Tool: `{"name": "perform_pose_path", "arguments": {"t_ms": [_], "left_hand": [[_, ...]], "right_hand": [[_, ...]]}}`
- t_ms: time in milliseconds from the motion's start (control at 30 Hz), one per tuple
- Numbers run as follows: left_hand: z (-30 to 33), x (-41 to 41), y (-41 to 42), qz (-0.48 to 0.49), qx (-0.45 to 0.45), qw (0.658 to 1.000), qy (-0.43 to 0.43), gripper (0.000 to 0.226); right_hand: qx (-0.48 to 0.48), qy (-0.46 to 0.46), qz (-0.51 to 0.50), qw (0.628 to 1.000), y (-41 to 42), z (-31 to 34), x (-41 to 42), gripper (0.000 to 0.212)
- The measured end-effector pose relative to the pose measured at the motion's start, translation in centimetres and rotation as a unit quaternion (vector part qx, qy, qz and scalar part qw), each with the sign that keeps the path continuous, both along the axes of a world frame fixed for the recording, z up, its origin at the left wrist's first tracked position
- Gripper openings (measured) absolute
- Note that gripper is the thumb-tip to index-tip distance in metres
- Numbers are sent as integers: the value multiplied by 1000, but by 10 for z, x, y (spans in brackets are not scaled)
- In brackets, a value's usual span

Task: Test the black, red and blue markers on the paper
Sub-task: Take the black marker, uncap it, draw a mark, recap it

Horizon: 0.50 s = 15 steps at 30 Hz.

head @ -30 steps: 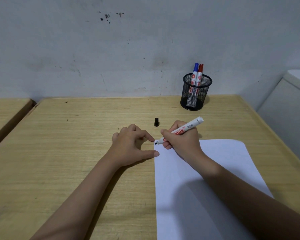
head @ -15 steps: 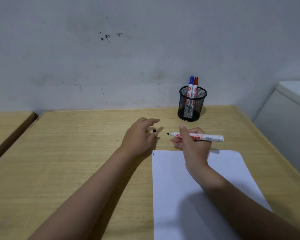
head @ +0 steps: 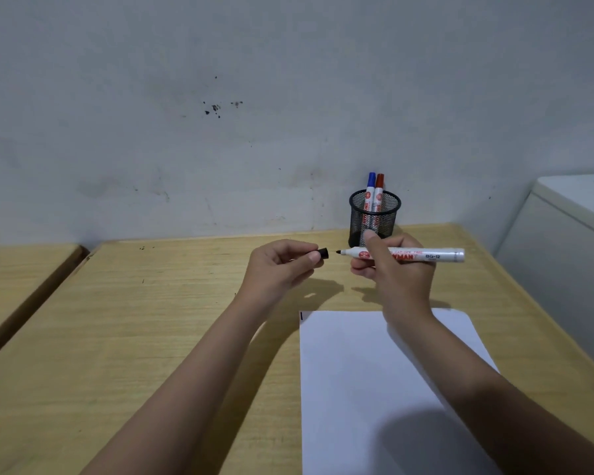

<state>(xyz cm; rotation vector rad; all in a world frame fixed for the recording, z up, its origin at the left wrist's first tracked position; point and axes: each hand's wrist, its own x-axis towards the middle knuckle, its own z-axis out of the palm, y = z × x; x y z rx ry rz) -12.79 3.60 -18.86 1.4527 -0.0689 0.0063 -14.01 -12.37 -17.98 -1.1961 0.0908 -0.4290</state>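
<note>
My right hand (head: 396, 272) holds the uncapped black marker (head: 426, 255) level above the table, its tip pointing left. My left hand (head: 282, 267) pinches the black cap (head: 323, 253), its opening a short gap from the marker tip. The white paper (head: 374, 371) lies below my right hand, with a short black stroke (head: 301, 316) at its top left corner. The blue marker (head: 370, 192) and red marker (head: 378, 193) stand capped in a black mesh cup (head: 374, 217) by the wall.
The wooden table (head: 134, 337) ends at the wall behind the mesh cup. A second wooden surface (head: 14, 269) sits to the left across a gap. A white cabinet (head: 570, 241) stands off the table's right edge.
My right hand lifted the marker off the paper's corner and turned it level. My left hand reached to the cap, picked it up and brought it up to the tip.
</note>
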Motion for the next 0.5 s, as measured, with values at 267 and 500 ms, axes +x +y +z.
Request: {"name": "perform_pose_path", "arguments": {"t_ms": [267, 500], "left_hand": [[12, -22, -7, -22, -31, 999, -13, 11], [20, -37, -9, -17, -44, 998, -46, 10]], "right_hand": [[-55, -12, 45, 997, 0, 16, -13, 22], [-54, -12, 79, 995, 2, 25, -21, 26]]}}
